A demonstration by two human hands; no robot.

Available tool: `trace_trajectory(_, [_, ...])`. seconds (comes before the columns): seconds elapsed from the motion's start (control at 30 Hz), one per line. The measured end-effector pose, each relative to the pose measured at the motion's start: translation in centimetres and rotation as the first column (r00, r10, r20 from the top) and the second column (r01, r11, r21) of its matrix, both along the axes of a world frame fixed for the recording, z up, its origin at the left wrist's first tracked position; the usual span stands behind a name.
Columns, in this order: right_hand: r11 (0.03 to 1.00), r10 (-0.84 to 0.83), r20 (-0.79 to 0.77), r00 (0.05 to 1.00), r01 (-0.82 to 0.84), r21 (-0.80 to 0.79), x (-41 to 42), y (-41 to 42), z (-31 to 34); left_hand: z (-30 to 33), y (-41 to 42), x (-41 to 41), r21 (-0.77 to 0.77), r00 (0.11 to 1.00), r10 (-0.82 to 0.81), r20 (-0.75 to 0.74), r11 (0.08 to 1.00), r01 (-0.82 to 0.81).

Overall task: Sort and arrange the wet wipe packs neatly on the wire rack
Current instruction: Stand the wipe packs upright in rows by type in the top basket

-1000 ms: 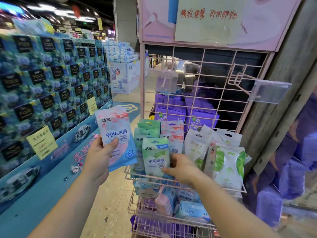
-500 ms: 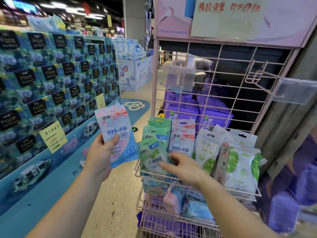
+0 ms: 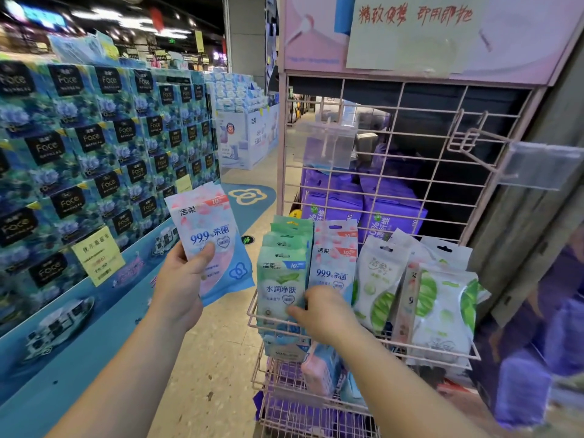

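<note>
Holding pink pack point(image 3: 211, 245), left hand point(image 3: 180, 289), right hand point(image 3: 325, 314) touching green pack point(image 3: 281, 286)

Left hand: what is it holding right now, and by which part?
The left hand holds a pink-and-blue wet wipe pack by its lower left part, thumb across the front. The right hand only touches the front green pack in the wire basket.

"99.9%" on held pink pack point(image 3: 208, 245), "Face" on blue boxes point(image 3: 94, 137)
</note>
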State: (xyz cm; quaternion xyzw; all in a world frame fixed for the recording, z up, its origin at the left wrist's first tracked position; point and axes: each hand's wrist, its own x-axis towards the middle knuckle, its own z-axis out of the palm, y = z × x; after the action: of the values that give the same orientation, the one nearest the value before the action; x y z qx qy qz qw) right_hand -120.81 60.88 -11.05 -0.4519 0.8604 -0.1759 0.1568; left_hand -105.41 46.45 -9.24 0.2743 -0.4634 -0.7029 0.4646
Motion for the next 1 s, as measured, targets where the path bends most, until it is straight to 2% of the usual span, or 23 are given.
trace_trajectory(0.1, [0.992,-0.051,0.043,0.998,0.046,0.115,-0.3,-0.1,-0.1,0.2,0.4,0.3,0.002,1.000,-0.019,-0.011,1.000,0.019])
trace_trajectory(0.2, [0.993,-0.079,0.107,0.991,0.069,0.093,-0.8,0.9,0.1,0.8,0.9,0.6,-0.032,0.998,-0.058,-0.032,0.998,0.057])
trace_trajectory(0.23, [0.995,-0.093,0.104,0.990,0.089,0.043,-1.1,1.4,0.2,1.1,1.2,0.6,-0.054,0.996,-0.074,-0.039,0.996,0.072])
trace_trajectory(0.3, [0.965,-0.165,0.153,0.974,0.191,-0.181,-1.8,2.6,0.7,2.1,2.1,0.2,-0.100,0.989,-0.129,-0.066,0.987,0.122])
trace_trajectory(0.37, [0.820,-0.216,0.374,0.902,0.376,-0.432,-2.5,4.0,1.9,3.1,3.7,-0.7,-0.133,0.973,-0.212,-0.093,0.971,0.199])
trace_trajectory(0.43, [0.681,-0.085,0.590,0.803,0.480,-0.554,-3.6,5.3,3.1,3.5,5.8,-2.2,-0.169,0.952,-0.300,-0.063,0.943,0.286])
trace_trajectory(0.47, [0.667,0.029,0.644,0.765,0.465,-0.583,-3.9,6.0,3.7,3.3,7.0,-3.1,-0.179,0.941,-0.339,-0.024,0.927,0.329])
trace_trajectory(0.53, [0.718,0.208,0.659,0.723,0.344,-0.605,-4.5,7.1,4.4,2.4,9.5,-5.0,-0.184,0.913,-0.406,0.046,0.895,0.407])
trace_trajectory(0.6, [0.758,0.275,0.651,0.707,0.257,-0.600,-4.8,7.8,4.6,1.3,11.3,-6.7,-0.169,0.893,-0.440,0.099,0.877,0.451])
trace_trajectory(0.63, [0.756,0.246,0.666,0.704,0.290,-0.586,-4.9,7.8,4.3,0.9,11.9,-7.3,-0.156,0.890,-0.442,0.115,0.877,0.455])
trace_trajectory(0.7, [0.715,0.075,0.692,0.718,0.445,-0.539,-5.3,7.5,3.3,0.5,12.1,-7.7,-0.143,0.901,-0.420,0.112,0.890,0.433])
trace_trajectory(0.77, [0.707,-0.145,0.592,0.793,0.501,-0.499,-5.7,7.2,2.3,0.5,11.3,-7.2,-0.134,0.918,-0.388,0.075,0.909,0.395])
trace_trajectory(0.83, [0.724,-0.295,0.456,0.840,0.508,-0.467,-5.9,6.9,1.5,0.7,10.2,-6.3,-0.146,0.926,-0.374,0.053,0.914,0.377])
trace_trajectory(0.93, [0.705,-0.475,0.307,0.825,0.566,-0.428,-5.9,6.5,0.5,0.7,9.3,-5.1,-0.168,0.928,-0.372,0.012,0.914,0.369])
trace_trajectory(1.0, [0.705,-0.499,0.269,0.824,0.566,-0.427,-5.3,6.2,-0.1,0.2,9.3,-4.8,-0.157,0.929,-0.370,-0.007,0.918,0.364])
